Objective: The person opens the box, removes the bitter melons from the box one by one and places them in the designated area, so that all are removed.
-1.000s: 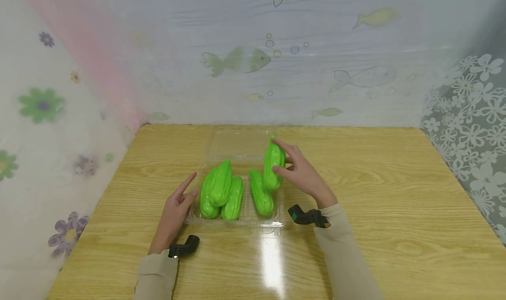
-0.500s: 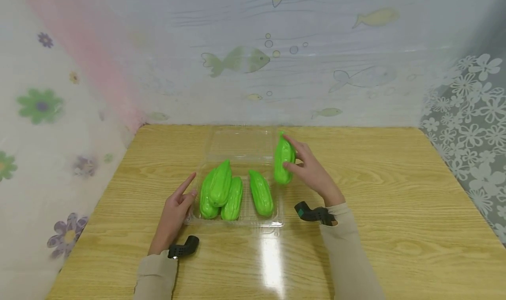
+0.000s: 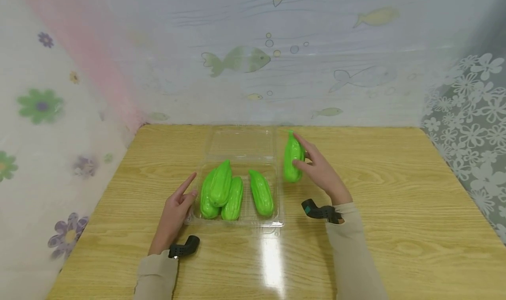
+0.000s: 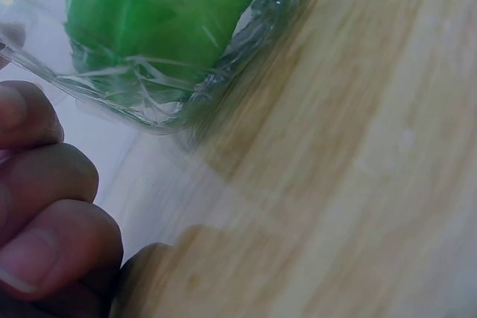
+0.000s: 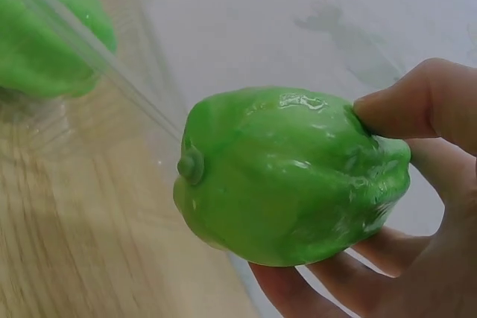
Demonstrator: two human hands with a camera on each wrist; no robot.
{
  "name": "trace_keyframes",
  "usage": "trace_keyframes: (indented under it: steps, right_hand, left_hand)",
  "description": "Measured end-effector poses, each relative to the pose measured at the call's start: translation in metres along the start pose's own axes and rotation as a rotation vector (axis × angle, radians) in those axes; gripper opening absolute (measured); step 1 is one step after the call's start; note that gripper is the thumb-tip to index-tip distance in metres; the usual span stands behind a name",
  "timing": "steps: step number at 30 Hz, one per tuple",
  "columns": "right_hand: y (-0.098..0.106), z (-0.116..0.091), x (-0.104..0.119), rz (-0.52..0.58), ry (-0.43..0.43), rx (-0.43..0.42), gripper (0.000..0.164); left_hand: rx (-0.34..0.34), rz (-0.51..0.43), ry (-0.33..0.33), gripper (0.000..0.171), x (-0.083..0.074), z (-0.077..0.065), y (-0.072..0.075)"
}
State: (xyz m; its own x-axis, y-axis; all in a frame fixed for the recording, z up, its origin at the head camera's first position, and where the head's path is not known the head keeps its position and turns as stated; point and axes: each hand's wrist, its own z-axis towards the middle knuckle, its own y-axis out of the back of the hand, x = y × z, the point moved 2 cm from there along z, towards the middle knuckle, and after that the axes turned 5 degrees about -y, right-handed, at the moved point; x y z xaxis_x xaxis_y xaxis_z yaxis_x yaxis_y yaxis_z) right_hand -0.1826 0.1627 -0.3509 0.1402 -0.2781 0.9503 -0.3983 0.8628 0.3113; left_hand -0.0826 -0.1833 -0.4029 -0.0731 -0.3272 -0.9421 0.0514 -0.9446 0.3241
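Note:
A clear plastic clamshell box (image 3: 272,223) stands on the table, holding several green ribbed gourds of glossy, plastic look. Three gourds lie bunched at its left, one gourd (image 3: 218,186) resting on the others, and a single gourd (image 3: 262,193) lies at its right. My right hand (image 3: 322,172) grips another green gourd (image 5: 283,176) between thumb and fingers, off the box's right side, pointed end away from me. At the left wall, my left hand (image 3: 179,205) touches the rim with its thumb, index finger extended; its other fingers (image 4: 59,243) are bent outside the wall.
The box's transparent lid (image 3: 242,144) lies folded back toward the wall. Wooden table (image 3: 387,194) surface extends on both sides of the box. A curtain (image 3: 237,93) printed with fish rises behind the table.
My right hand has carried the gourd rightward, from over the box's right part to beyond its right edge. The left hand, box and other gourds have stayed put.

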Motion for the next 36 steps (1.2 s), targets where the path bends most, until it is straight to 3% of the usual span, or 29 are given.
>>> trace_keyframes:
  steps: [9, 19, 36]
  right_hand:
    - [0.007, 0.012, -0.039, -0.112, -0.028, -0.055, 0.061]
    - [0.010, 0.012, -0.052, -0.144, -0.115, -0.075, 0.063]
    - [0.008, 0.015, -0.063, -0.146, -0.153, -0.075, 0.060]
  left_hand:
    - [-0.008, -0.001, 0.000, 0.045, 0.000, 0.001, 0.000]
    - [-0.009, -0.003, -0.005, 0.045, 0.001, 0.001, -0.001]
    - [-0.008, -0.004, -0.007, 0.045, 0.002, 0.001, -0.001]
